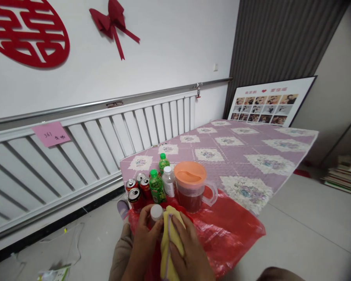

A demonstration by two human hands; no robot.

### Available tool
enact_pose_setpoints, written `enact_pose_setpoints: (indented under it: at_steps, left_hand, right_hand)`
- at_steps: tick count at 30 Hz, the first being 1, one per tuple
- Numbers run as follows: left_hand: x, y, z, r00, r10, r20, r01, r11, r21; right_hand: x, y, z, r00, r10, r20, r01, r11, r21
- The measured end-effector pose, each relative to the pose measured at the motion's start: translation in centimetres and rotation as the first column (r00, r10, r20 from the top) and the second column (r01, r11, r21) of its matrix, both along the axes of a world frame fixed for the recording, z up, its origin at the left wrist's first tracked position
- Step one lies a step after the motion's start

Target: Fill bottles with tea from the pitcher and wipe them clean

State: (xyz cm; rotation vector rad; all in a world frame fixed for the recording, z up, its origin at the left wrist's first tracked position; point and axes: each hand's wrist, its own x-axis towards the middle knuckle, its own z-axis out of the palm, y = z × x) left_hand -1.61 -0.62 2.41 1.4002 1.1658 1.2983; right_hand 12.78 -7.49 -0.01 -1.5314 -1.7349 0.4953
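Note:
My left hand (144,238) is closed around a bottle with a white cap (156,212); the bottle's body is mostly hidden by my fingers. In my right hand (190,248) is a folded yellow cloth (168,242) with a purple edge, pressed close against the bottle's side. Just beyond stand several open drink cans (135,197), two green-capped bottles (157,187) and another white-capped bottle (169,182). Right of these is a clear pitcher (193,199) with an orange lid (190,172). A red plastic bag (231,230) lies spread beneath and beside my hands.
A table with a purple floral cloth (234,154) reaches away to the right. Behind it is a white radiator (152,125) with a pink note (51,134). A photo board (269,103) leans at the far end. A slipper (123,208) shows on the floor.

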Motion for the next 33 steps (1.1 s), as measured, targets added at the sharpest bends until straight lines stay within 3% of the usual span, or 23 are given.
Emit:
enact_pose_setpoints:
  at_steps: [4,11,14,21,28,33]
  left_hand:
    - [0.4,-0.4,0.3,0.998,0.013,0.065,-0.008,0.997,-0.075]
    - [0.2,-0.4,0.4,0.998,0.019,0.052,-0.015,0.997,-0.071]
    - [0.1,-0.4,0.3,0.999,0.008,0.05,-0.004,0.997,-0.079]
    - [0.1,-0.5,0.5,0.999,0.011,0.032,-0.009,0.998,-0.064]
    - [0.0,-0.5,0.9,0.998,-0.024,0.052,0.029,0.995,-0.096]
    - [0.0,-0.4,0.4,0.999,-0.025,0.044,0.029,0.996,-0.09]
  right_hand:
    - [-0.6,0.3,0.7,0.999,-0.003,0.043,0.003,1.0,-0.006]
    - [0.4,1.5,1.1,0.994,-0.016,0.107,0.044,0.962,-0.27]
    - [0.5,1.2,1.0,0.995,-0.007,0.096,0.031,0.969,-0.244]
    - [-0.2,0.8,2.1,0.997,0.016,0.081,-0.014,1.0,-0.022]
    - [0.2,2.2,1.7,0.996,-0.019,0.091,0.032,0.99,-0.137]
    - [0.5,0.6,-0.1,0.997,0.005,0.083,0.008,0.988,-0.156]
